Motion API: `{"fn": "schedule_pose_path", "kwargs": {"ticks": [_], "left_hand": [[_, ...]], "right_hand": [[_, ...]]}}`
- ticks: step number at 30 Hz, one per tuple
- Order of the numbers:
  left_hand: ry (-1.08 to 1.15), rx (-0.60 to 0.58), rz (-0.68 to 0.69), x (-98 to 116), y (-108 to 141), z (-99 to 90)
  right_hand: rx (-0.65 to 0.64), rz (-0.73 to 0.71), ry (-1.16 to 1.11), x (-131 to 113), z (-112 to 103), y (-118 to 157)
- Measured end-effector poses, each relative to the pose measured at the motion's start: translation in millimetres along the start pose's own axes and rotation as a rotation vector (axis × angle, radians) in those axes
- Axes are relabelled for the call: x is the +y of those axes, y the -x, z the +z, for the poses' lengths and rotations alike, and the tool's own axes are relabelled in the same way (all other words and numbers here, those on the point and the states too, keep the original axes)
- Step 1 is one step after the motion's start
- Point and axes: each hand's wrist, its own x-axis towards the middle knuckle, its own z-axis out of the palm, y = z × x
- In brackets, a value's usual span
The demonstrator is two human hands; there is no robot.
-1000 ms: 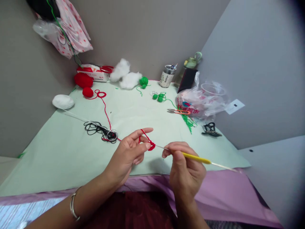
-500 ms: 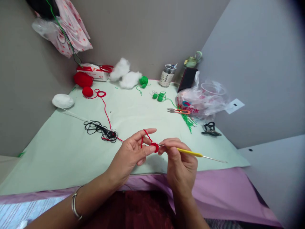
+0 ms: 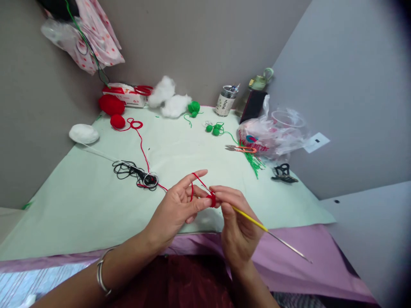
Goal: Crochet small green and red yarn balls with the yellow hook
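Note:
My left hand (image 3: 175,207) pinches a small red crocheted piece (image 3: 212,199) between thumb and fingers, and red yarn loops over its raised index finger. My right hand (image 3: 239,222) is closed on a crochet hook (image 3: 250,218) with a yellow handle, its free metal end pointing down to the right. The hook's working tip is at the red piece, partly hidden by the fingers. Both hands meet at the piece above the front edge of the table. A red strand runs from the left hand back to a red yarn ball (image 3: 117,121).
Black yarn (image 3: 130,171) lies tangled left of the hands, a white ball (image 3: 84,134) farther left. Behind are white stuffing (image 3: 175,106), green yarn pieces (image 3: 216,129) and a pen can (image 3: 225,101). Orange-handled snips (image 3: 240,149), a plastic bag (image 3: 272,134) and a black clip (image 3: 284,173) are right.
The hook has tilted, its free end swinging down and its handle sloping more steeply. My right hand has turned and shifted slightly left, its fingertips now closer over the red piece.

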Motion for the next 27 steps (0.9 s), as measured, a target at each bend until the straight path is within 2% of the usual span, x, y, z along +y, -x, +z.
{"fn": "schedule_pose_path", "kwargs": {"ticks": [6,11,15,21,24,27], "left_hand": [[-0.051,0.021,0.011,-2,0,-3.3],[-0.101,0.047,0.045,-3,-2,-5.7],[-0.149,0.049,0.066,-5,-2,-8.3],[-0.226,0.046,0.100,-5,-1,-8.2],[-0.283,0.082,0.130,-3,0,-5.8],[-0.341,0.107,0.155,-1,0,-3.9]], "right_hand": [[0.072,0.266,-0.400,5,1,-8],[0.039,0.305,-0.457,5,-4,-12],[0.004,0.224,-0.321,4,-8,-9],[-0.081,-0.045,0.024,-2,-12,-5],[-0.154,-0.166,0.149,-3,-14,-3],[-0.162,-0.247,0.230,-1,-14,0]]}}
